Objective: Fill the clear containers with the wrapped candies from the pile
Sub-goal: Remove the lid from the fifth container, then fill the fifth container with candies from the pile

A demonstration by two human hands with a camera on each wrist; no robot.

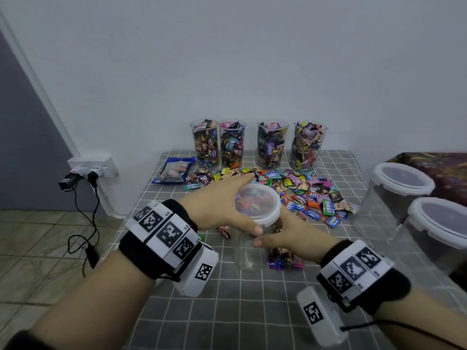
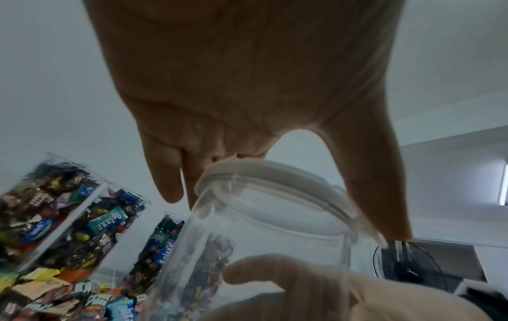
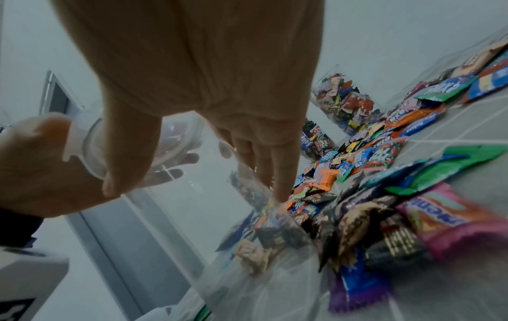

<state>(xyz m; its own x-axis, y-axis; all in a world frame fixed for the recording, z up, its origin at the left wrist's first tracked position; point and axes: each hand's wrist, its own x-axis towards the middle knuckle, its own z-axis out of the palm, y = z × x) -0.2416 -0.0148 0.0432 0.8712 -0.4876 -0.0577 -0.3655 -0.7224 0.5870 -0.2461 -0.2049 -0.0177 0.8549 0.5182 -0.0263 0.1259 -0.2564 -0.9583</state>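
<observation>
Clear plastic jar [image 1: 250,251] stands on the counter [image 1: 252,311] just in front of the candy pile [image 1: 303,190], right hand [image 1: 285,236] wrapped round its body to steady it while the left hand [image 1: 222,205] grips the white lid [image 1: 260,205], probably so it can be filled.

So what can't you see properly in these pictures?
- Head view: whether the lid is sealed or loose; the left hand covers its edge.
- Head view: the right hand, partly behind the clear jar.
- Right wrist view: the nearest candies are blurred.
- Head view: the blue bag has print too small to read.
</observation>
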